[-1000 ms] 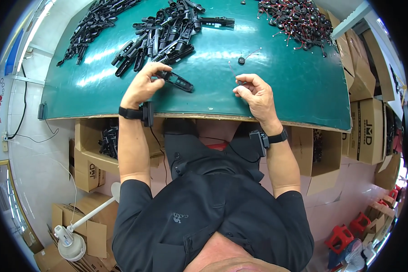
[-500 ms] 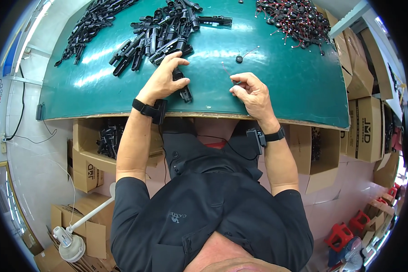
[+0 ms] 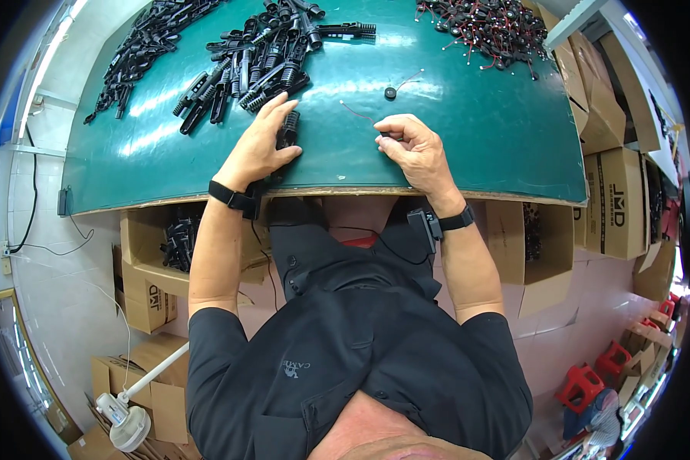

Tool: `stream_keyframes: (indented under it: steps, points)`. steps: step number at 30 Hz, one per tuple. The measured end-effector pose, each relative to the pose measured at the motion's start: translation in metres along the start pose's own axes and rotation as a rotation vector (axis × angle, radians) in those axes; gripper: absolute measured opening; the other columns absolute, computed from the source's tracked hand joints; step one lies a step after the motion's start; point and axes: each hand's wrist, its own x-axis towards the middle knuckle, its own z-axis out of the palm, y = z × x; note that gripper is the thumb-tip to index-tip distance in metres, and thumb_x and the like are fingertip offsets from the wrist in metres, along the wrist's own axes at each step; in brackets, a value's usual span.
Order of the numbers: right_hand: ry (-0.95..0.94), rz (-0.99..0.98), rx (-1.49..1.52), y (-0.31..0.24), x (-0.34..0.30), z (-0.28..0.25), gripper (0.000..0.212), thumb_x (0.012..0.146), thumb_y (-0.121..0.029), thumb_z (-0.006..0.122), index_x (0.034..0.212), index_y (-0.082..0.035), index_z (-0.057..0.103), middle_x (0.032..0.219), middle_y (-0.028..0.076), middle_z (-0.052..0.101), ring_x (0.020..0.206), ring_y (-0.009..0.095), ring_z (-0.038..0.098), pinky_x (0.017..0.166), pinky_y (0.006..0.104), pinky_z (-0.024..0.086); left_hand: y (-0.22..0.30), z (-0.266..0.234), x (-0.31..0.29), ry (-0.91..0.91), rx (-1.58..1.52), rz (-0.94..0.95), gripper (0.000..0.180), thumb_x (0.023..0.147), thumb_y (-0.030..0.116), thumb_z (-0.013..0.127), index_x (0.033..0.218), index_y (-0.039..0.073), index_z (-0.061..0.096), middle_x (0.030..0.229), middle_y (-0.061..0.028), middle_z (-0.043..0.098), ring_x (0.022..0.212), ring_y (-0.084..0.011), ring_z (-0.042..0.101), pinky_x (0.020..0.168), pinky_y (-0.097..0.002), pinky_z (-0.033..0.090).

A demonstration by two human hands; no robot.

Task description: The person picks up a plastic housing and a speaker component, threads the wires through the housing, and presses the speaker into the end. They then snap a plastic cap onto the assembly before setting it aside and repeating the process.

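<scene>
My left hand (image 3: 261, 149) lies along a black ribbed plastic part (image 3: 287, 130) near the table's front edge. Its fingers are stretched and apart, with the thumb reaching across the part; the lower end is partly hidden by the hand. To the right, my right hand (image 3: 415, 153) pinches a small black round component between thumb and fingertips. A thin red wire (image 3: 358, 114) runs from it toward the upper left; the component itself is mostly covered by the fingers. Just beyond this hand, another black round component with a wire (image 3: 390, 93) rests on the green table (image 3: 337, 157).
A pile of black ribbed parts (image 3: 272, 57) sits beyond my left hand, with more black parts (image 3: 142, 54) at the far left. Red-wired round components (image 3: 491, 34) are heaped far right. Open cardboard boxes (image 3: 506, 241) stand beneath the table's front edge.
My left hand has drawn a little toward me, and the black ribbed part beside it now leans the other way. My right hand keeps its pinch; the red wire now slants farther left.
</scene>
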Motion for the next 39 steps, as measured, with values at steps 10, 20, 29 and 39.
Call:
stream_keyframes:
  steps: [10, 20, 29, 39]
  points:
    - [0.043, -0.017, -0.080, -0.004, -0.002, 0.002, 0.023, 0.096, 0.008, 0.070, 0.119, 0.002, 0.073, 0.112, 0.004, 0.069, 0.100, 0.013, 0.071, 0.088, 0.0265, 0.061, 0.021, -0.015, -0.022, -0.017, 0.373, -0.235, 0.051, 0.088, 0.009, 0.080, 0.136, 0.003, 0.065, 0.116, -0.0187, 0.068, 0.111, -0.0397, 0.066, 0.099, -0.0428, 0.054]
    - [0.066, -0.274, -0.300, -0.043, -0.011, 0.009, 0.028, 0.087, 0.010, 0.072, 0.112, -0.003, 0.076, 0.109, 0.007, 0.070, 0.093, 0.016, 0.070, 0.078, 0.0295, 0.059, 0.009, 0.009, -0.054, 0.142, -0.146, -0.020, 0.044, 0.095, 0.004, 0.073, 0.139, 0.004, 0.064, 0.128, -0.0143, 0.068, 0.120, -0.0300, 0.065, 0.108, -0.0371, 0.048]
    - [0.049, -0.595, -0.402, -0.079, -0.019, 0.037, 0.035, 0.077, 0.014, 0.070, 0.107, -0.002, 0.075, 0.106, 0.012, 0.069, 0.087, 0.026, 0.070, 0.073, 0.0343, 0.058, -0.005, 0.026, -0.071, 0.206, -0.568, -0.027, 0.043, 0.096, 0.005, 0.076, 0.137, 0.001, 0.065, 0.134, -0.0121, 0.065, 0.126, -0.0261, 0.061, 0.113, -0.0371, 0.044]
    - [0.053, -0.693, -0.439, -0.071, -0.021, 0.064, 0.037, 0.071, 0.014, 0.071, 0.105, -0.001, 0.072, 0.103, 0.012, 0.066, 0.087, 0.030, 0.068, 0.075, 0.0382, 0.059, -0.008, 0.025, -0.071, 0.177, -0.535, 0.011, 0.043, 0.096, 0.006, 0.078, 0.137, 0.002, 0.066, 0.137, -0.0126, 0.064, 0.128, -0.0261, 0.060, 0.115, -0.0379, 0.043]
